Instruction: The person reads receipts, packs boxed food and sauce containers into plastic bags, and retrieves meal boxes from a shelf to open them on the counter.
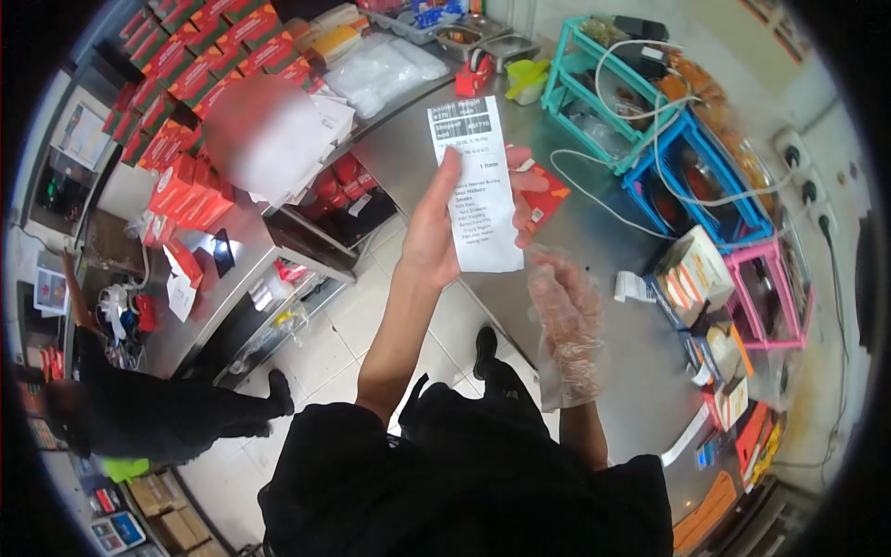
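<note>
A long printed receipt (pixel 484 209) is in my left hand (pixel 436 218), with the thumb across its front and the fingers behind it. Its black header bands and lines of print face me. Behind those fingers shows a red packet (pixel 549 200); whether it is held or lies on the counter I cannot tell. My right hand (pixel 568 325) wears a clear, loose plastic glove and hovers over the counter beside the receipt's lower end. Its fingers are loosely extended, with nothing visible in them.
The steel counter (pixel 594 223) carries teal (pixel 594 102) and blue racks (pixel 701 176), with a white cable across them. A small paper slip (pixel 634 286) and boxes lie at right. Red boxes (pixel 186 186) are stacked at left, where another person (pixel 167 399) in black stands.
</note>
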Demonstrator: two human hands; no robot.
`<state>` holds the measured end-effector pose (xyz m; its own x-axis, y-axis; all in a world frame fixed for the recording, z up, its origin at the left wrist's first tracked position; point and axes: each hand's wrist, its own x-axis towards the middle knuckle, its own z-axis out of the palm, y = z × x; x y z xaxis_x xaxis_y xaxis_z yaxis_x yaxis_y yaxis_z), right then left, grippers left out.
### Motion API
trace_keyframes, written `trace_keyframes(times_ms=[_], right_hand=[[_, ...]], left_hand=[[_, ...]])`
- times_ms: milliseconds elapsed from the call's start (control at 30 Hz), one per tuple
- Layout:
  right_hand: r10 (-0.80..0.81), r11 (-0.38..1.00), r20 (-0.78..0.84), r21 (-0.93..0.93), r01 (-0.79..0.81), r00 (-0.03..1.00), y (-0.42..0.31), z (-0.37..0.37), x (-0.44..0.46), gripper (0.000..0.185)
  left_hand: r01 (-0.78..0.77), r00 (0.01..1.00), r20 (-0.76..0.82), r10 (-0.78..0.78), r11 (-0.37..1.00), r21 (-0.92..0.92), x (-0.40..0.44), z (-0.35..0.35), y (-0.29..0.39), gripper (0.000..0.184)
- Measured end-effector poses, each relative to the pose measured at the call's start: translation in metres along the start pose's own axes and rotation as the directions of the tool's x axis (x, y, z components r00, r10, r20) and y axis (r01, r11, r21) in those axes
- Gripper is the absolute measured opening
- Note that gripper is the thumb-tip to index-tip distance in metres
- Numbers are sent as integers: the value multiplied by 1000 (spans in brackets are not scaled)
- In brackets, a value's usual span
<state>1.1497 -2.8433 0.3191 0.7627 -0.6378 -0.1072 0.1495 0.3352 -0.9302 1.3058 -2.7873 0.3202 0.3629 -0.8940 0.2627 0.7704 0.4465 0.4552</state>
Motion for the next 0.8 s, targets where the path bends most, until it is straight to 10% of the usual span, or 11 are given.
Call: trace_keyframes(times_ms=[633, 700, 733, 800], right_hand=[[-255, 895, -360, -439, 78, 897, 35, 65, -242, 8], [-429, 896, -391, -296, 330, 814, 62, 56, -253, 11], [-536, 645, -310, -750, 145, 785, 54, 50, -266, 13], [-606, 680, -340, -691, 246, 720, 71, 37, -282, 12]], left_hand=[[342, 931, 168, -325, 936, -85, -186, 84, -28, 59], [373, 927, 67, -370, 927, -38, -198, 90, -37, 51], [394, 919, -12, -394, 919, 2, -204, 87, -44, 46], [413, 908, -43, -416, 908, -63, -221, 74, -64, 30]])
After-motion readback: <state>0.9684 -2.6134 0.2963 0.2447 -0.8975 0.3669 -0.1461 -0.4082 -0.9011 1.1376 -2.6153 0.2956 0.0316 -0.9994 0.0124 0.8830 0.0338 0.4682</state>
